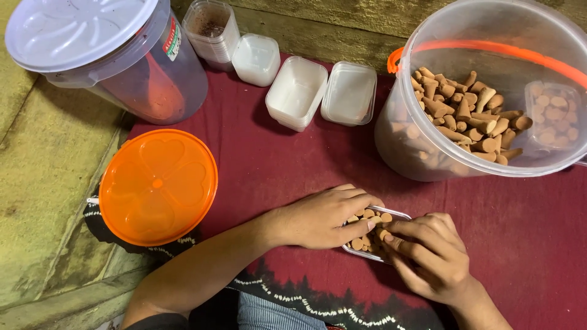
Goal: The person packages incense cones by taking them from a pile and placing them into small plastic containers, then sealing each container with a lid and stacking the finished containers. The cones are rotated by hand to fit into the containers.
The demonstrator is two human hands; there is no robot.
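dark red cloth [287,165] is spread over a worn, yellowish surface, and everything is set on it. the left hand [321,217] is laid flat and half curled over a small clear plastic tray [396,214], its fingers resting on the brown cones [367,235] packed inside. the right hand [425,256] is cupped against the tray's near edge, fingers bent and pinched narrowly on one cone at the rim. beyond the hands, a large translucent bucket [489,30] with an orange handle is seen, part filled with the same matte, tapered cones. square empty plastic tubs [296,91] are lined up behind, a smooth orange round lid [158,186] lies left, and a lidded clear jar [110,55] is at top left.
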